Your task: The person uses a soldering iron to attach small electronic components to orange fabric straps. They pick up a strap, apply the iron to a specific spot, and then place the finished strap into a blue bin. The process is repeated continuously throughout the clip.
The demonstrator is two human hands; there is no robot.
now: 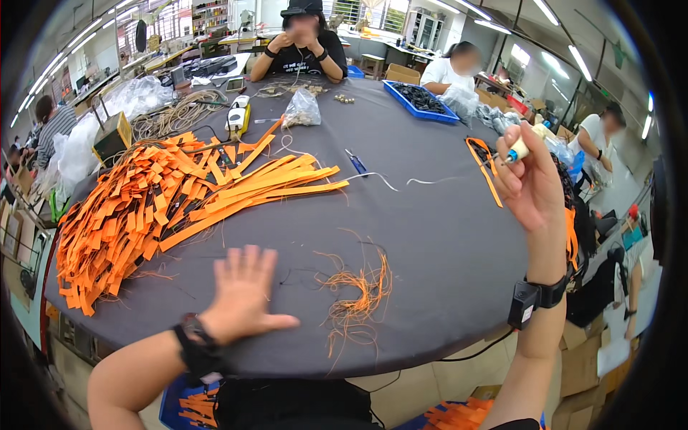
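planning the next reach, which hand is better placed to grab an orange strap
Left, probably: the left hand looks empty and open near the orange straps, while the right hand is farther off, holding a cream-and-blue tool.

Straps (143,208) heap over the table's (444,244) left — threads (362,290) up front, a tool (357,165) behind them, a tray (436,116) back right.

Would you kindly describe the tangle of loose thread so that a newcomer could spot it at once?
On the dark table, find the big pile of orange strips, then the person's left hand. Just right of that hand lies the thread tangle, thin and curly, unlike the flat strips.
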